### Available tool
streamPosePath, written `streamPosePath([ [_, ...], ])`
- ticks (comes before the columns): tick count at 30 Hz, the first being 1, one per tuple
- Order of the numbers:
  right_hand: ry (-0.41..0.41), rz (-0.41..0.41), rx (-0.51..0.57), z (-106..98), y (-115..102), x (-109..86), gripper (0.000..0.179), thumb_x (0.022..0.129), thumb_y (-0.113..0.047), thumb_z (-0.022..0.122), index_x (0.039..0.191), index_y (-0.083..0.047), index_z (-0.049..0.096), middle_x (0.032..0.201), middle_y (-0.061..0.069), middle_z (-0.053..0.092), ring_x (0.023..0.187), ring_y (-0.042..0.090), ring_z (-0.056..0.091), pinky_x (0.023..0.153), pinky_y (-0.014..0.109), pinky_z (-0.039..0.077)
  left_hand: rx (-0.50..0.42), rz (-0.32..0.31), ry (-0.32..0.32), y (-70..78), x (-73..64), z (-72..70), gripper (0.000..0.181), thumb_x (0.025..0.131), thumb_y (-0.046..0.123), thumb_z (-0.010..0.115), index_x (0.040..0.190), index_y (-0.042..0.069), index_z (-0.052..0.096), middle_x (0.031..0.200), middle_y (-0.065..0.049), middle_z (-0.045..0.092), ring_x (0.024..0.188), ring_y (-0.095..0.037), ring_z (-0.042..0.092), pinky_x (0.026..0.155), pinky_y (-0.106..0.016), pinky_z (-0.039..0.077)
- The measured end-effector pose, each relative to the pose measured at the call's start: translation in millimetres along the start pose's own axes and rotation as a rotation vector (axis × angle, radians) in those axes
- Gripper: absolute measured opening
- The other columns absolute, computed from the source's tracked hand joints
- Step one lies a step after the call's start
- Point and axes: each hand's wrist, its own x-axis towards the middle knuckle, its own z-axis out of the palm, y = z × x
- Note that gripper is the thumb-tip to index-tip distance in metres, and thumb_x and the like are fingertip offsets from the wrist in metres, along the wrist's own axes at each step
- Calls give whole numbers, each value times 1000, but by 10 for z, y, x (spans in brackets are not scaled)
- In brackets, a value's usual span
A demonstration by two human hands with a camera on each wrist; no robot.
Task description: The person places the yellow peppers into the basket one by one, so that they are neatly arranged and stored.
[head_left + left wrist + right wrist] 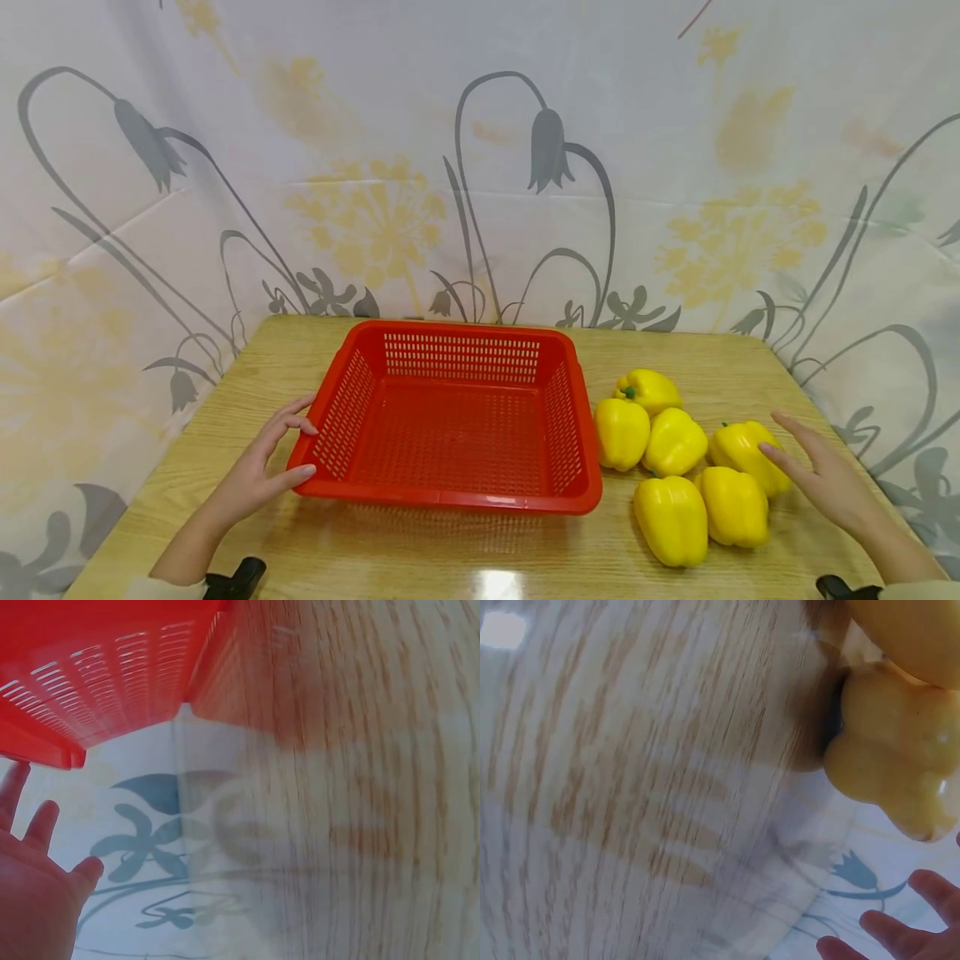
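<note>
A red plastic basket (457, 442) with slotted walls stands on the table, and nothing lies in it. My left hand (251, 475) is at the basket's left rim, thumb by the front corner and fingertips at the side, fingers spread rather than wrapped round it. In the left wrist view, fingertips of the left hand (37, 877) come up just below the red rim. Several yellow bell peppers (675, 446) lie in a group to the basket's right. Beside the rightmost pepper (750, 457) hovers my right hand (832, 487), fingers extended and holding nothing.
The wood-grain table (420, 550) reflects light near its front edge. A pale flowered cloth (480, 167) hangs behind it and along both sides. One pepper (621, 433) sits right against the basket's right side.
</note>
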Motion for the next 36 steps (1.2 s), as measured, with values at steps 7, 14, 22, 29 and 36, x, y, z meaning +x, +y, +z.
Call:
streamPosePath([
  [7, -44, 38, -21, 13, -2, 37, 71, 97, -38, 44, 144, 7, 14, 138, 42, 15, 118, 63, 17, 82, 73, 21, -81, 40, -2, -31, -2, 32, 36, 75, -13, 61, 105, 2, 47, 145, -17, 28, 130, -8, 26, 104, -32, 24],
  [14, -89, 70, -36, 29, -14, 57, 70, 97, -40, 42, 142, 9, 19, 136, 41, 24, 111, 63, 31, 77, 70, 32, -210, 65, 16, -55, -3, 108, 35, 76, -18, 54, 107, -6, 42, 147, -12, 23, 119, -10, 40, 86, -19, 43],
  [22, -88, 88, 6, 16, -52, 83, 67, 97, -38, 44, 139, 10, 22, 128, 43, 30, 106, 59, 41, 75, 60, 43, -285, 70, 52, -63, -22, 152, 33, 79, -15, 52, 109, -10, 39, 147, -12, 22, 114, -14, 46, 81, -25, 49],
  [29, -92, 113, 30, -10, -61, 91, 68, 96, -38, 47, 138, 10, 24, 125, 44, 31, 101, 57, 46, 65, 45, 50, -296, 91, 72, -87, -29, 178, 32, 77, -19, 48, 108, -12, 38, 147, -11, 24, 114, -15, 46, 81, -23, 48],
  [36, -61, 124, 41, 0, -44, 102, 73, 92, -41, 54, 139, 8, 25, 124, 43, 32, 99, 56, 47, 64, 46, 50, -216, 99, 88, -123, -35, 180, 32, 76, -19, 50, 106, -12, 41, 146, -8, 30, 131, -12, 26, 95, -17, 31],
])
